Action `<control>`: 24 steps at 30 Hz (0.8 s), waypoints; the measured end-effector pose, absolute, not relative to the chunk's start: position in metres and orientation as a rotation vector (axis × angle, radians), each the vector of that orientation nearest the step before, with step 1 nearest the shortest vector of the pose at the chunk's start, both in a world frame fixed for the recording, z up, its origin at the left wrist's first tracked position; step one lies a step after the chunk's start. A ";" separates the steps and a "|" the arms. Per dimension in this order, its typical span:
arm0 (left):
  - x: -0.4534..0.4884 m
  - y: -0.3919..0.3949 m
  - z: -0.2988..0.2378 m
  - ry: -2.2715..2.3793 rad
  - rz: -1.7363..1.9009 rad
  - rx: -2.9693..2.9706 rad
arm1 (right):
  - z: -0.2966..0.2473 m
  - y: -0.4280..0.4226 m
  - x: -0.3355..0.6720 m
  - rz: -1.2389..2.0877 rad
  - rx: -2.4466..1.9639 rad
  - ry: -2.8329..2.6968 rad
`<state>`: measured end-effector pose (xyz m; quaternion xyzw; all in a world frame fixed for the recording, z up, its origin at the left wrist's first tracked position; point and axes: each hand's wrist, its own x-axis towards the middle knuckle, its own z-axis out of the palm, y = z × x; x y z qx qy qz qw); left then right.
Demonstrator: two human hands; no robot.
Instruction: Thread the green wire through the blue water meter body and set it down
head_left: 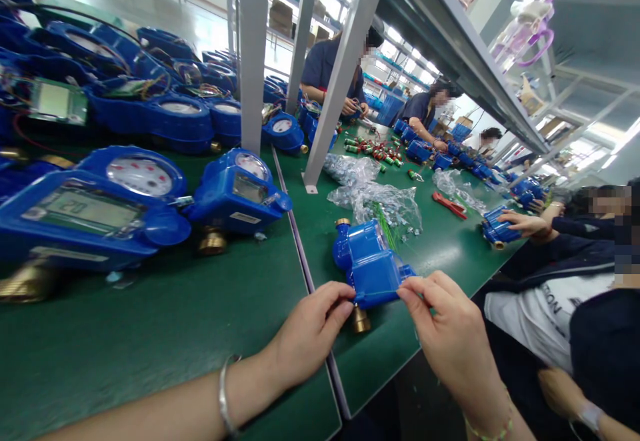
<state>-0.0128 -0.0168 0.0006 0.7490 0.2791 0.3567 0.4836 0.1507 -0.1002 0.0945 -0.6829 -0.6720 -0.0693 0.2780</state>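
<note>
A blue water meter (375, 273) with brass ends lies on the green table in front of me, its near brass end pointing toward me. A thin green wire (380, 292) runs across its near face, between my two hands. My left hand (320, 324) is closed in a pinch at the meter's left edge, at the left end of the wire. At the right edge, my right hand (445, 324) pinches the wire's other end between thumb and fingers. Behind the meter lies a bundle of green wires (386, 222) beside a clear plastic bag (373, 194) of small parts.
Finished-looking blue meters (235, 191) stand on the left; more with open housings (155, 111) crowd behind. Grey shelf posts (333, 74) rise from the table (240, 334). Red pliers (449, 205) and green batteries (373, 151) lie farther back. A co-worker's hand (525, 222) touches another meter (497, 227) at right.
</note>
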 end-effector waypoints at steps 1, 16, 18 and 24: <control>-0.013 -0.017 0.001 0.682 0.872 1.827 | 0.094 -0.100 0.151 -0.187 -1.831 -1.802; -0.012 -0.017 0.001 0.698 0.812 1.805 | 0.092 -0.099 0.152 -0.289 -1.863 -1.813; -0.012 -0.017 0.001 0.692 0.815 1.804 | 0.091 -0.099 0.152 -0.295 -1.861 -1.831; -0.013 -0.017 0.003 0.692 0.823 1.813 | 0.091 -0.100 0.152 -0.295 -1.858 -1.832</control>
